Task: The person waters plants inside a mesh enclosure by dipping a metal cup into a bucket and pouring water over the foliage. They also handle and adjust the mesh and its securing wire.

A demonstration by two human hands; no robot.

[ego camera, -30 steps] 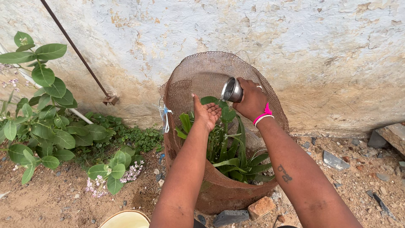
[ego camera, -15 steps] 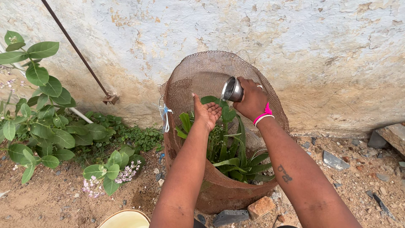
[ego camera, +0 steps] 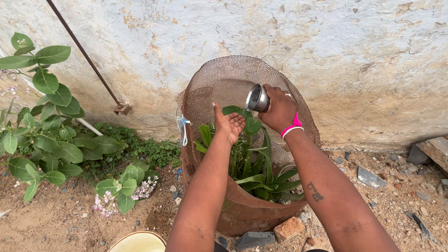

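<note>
Steel, small and round: shiny metal cup [ego camera: 257, 98], tipped mouth-down toward the left, gripped by right hand [ego camera: 280, 110] with fingers curled closed around its base. Just below the cup's mouth, left hand [ego camera: 228, 124], palm up, fingers loosely open and cupped, holding nothing solid. Directly beneath both, green long-leaved plant [ego camera: 252, 161], ringed by brown mesh guard [ego camera: 219, 84]. Behind, weathered plaster wall [ego camera: 354, 51]; near the wrist, pink wristband [ego camera: 292, 128].
</note>
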